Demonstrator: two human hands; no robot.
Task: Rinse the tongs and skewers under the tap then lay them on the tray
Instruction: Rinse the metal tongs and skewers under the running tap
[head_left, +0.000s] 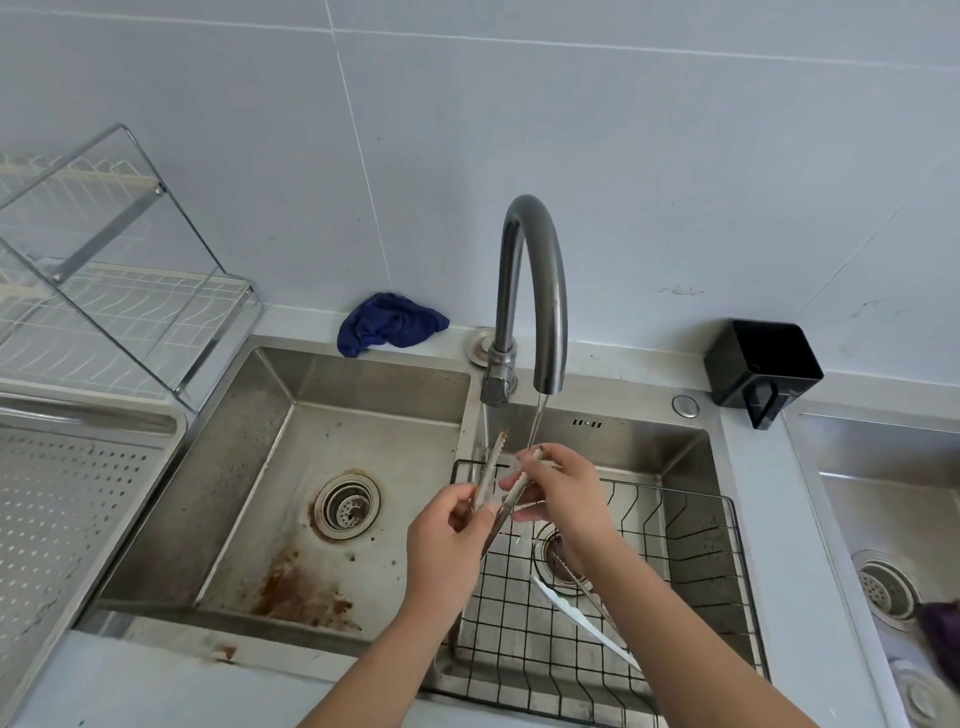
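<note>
Metal tongs (493, 467) with serrated tips are held upright under the running tap (535, 291), over the divider between two sink basins. My left hand (449, 545) grips their lower part. My right hand (561, 493) pinches one arm near its tip, where the water stream lands. White tongs (582, 623) and another metal utensil lie in the black wire basket (701, 571) in the right basin, partly hidden by my right forearm. The perforated steel tray (67, 519) sits at the left.
The left basin (291, 499) has rust stains and a drain strainer (347, 505). A blue cloth (387, 322) lies behind the sink. A dish rack (104, 291) stands at back left, a black container (761, 366) at back right, another sink (883, 545) far right.
</note>
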